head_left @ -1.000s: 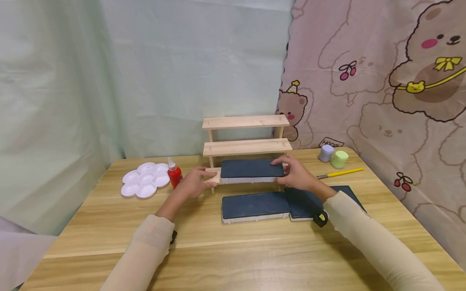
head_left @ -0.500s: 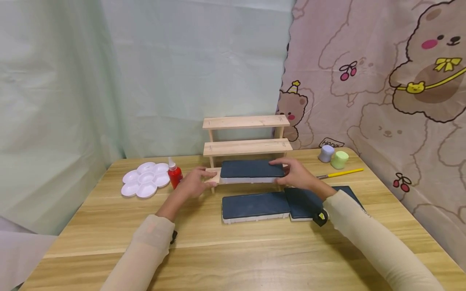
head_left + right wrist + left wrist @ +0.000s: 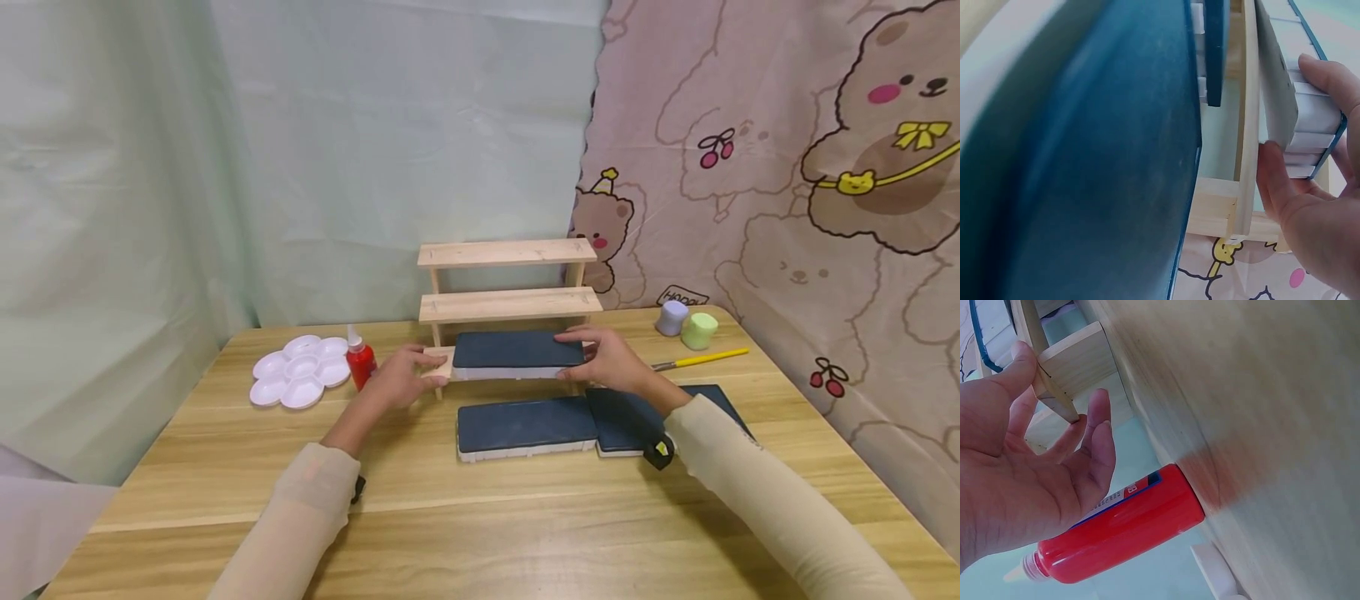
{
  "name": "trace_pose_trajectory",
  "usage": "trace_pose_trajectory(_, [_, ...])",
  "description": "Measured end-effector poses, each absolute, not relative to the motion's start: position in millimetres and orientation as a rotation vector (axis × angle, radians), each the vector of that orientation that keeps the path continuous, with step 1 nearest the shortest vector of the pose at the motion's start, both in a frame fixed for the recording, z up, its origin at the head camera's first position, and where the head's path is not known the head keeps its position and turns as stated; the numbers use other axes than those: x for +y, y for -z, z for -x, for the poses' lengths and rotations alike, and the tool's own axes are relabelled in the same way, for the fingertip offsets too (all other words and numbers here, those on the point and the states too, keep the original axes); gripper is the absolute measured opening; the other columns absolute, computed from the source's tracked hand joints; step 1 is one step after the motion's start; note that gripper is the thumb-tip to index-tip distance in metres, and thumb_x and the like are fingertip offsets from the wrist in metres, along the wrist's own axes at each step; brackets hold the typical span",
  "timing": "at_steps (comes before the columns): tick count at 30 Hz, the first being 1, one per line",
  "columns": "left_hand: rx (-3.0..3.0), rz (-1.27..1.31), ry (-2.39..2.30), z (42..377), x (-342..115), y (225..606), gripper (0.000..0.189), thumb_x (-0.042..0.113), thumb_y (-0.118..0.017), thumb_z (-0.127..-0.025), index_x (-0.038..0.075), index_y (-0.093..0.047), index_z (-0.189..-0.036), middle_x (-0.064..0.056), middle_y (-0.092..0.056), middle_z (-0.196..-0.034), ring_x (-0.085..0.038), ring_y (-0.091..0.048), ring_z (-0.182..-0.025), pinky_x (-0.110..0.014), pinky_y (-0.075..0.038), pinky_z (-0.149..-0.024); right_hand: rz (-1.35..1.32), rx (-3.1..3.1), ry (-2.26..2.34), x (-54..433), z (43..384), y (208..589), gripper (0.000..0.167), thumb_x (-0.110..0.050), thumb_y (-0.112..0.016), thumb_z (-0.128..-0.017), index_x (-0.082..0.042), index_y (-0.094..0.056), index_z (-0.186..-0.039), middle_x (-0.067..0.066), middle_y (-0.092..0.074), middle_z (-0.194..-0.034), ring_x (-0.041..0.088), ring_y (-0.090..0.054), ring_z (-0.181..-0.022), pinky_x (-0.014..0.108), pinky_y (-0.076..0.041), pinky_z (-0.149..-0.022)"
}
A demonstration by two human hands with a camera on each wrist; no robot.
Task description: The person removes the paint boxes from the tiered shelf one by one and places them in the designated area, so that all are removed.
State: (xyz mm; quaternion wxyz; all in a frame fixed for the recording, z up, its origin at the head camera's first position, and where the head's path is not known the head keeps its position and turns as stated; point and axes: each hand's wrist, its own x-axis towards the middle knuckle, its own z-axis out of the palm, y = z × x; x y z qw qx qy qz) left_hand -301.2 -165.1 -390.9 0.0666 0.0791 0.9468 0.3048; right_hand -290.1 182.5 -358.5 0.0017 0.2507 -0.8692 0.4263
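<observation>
A three-step wooden shelf rack (image 3: 510, 305) stands at the back of the table. My left hand (image 3: 402, 375) pinches the left end of its lowest board (image 3: 1054, 400), thumb on one face and fingers at the other. On that board lies a long white box with a dark blue lid (image 3: 519, 350), whose right end my right hand (image 3: 607, 358) grips. In the right wrist view, the thumb and fingers hold the box (image 3: 1316, 106) from opposite sides. Two similar boxes, one long (image 3: 525, 425) and one partly under my right forearm (image 3: 622, 417), lie on the table in front.
Beside my left hand stands a red bottle (image 3: 361, 363) with a white nozzle, and left of it a white flower-shaped palette (image 3: 302, 367). At the back right are a purple jar (image 3: 672, 317), a green jar (image 3: 700, 331) and a yellow-handled brush (image 3: 711, 357).
The box on the lowest board has shifted very slightly left with my right hand, whose thumb sits a little further left along it. My left hand stays in place.
</observation>
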Motion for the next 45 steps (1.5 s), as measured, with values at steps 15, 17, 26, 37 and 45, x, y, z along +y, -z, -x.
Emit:
trace_pose_trajectory(15, [2.846,-0.241,-0.919,303,-164,392,0.052,0.032,-0.075,-0.089,0.022,-0.060,-0.138,-0.021,-0.037,-0.154,-0.044,-0.034,-0.141,-0.060,-0.036,-0.109,-0.735,-2.666,-1.333,196,314,386,0.063,-0.012,-0.089,-0.073,-0.006,-0.065,-0.131,0.017,-0.052,-0.143,0.008,-0.032,-0.053,0.022,-0.030,-0.051])
trace_pose_trajectory(17, [2.850,-0.243,-0.911,304,-163,391,0.053,0.032,-0.075,-0.089,0.022,-0.060,-0.138,-0.021,-0.037,-0.154,-0.045,-0.034,-0.140,-0.061,-0.036,-0.109,-0.719,-2.656,-1.337,195,313,385,0.064,-0.012,-0.089,-0.073,-0.006,-0.065,-0.131,0.017,-0.051,-0.144,0.009,-0.033,-0.053,0.021,-0.029,-0.051])
trace_pose_trajectory(26, [2.860,-0.265,-0.902,304,-165,393,0.052,0.032,-0.075,-0.089,0.022,-0.061,-0.138,-0.021,-0.038,-0.153,-0.045,-0.035,-0.140,-0.061,-0.035,-0.109,-0.691,-2.627,-1.425,193,310,383,0.067,-0.012,-0.089,-0.073,-0.003,-0.062,-0.133,0.026,-0.041,-0.150,0.010,-0.051,-0.062,0.018,-0.045,-0.060])
trace_pose_trajectory(37, [2.861,-0.260,-0.903,304,-164,392,0.052,0.033,-0.074,-0.089,0.022,-0.060,-0.138,-0.021,-0.038,-0.154,-0.044,-0.035,-0.140,-0.060,-0.037,-0.108,-0.672,-2.605,-1.443,187,296,371,0.063,-0.005,-0.086,-0.075,0.002,-0.061,-0.132,0.025,-0.044,-0.148,0.007,-0.039,-0.056,0.018,-0.035,-0.054])
trace_pose_trajectory(45, [2.863,-0.250,-0.905,302,-165,393,0.052,0.032,-0.074,-0.089,0.022,-0.060,-0.138,-0.021,-0.037,-0.154,-0.044,-0.035,-0.140,-0.059,-0.038,-0.108,-0.692,-2.576,-1.421,181,280,356,0.060,-0.001,-0.084,-0.075,0.009,-0.060,-0.130,0.029,-0.048,-0.143,0.008,-0.035,-0.056,0.020,-0.029,-0.051])
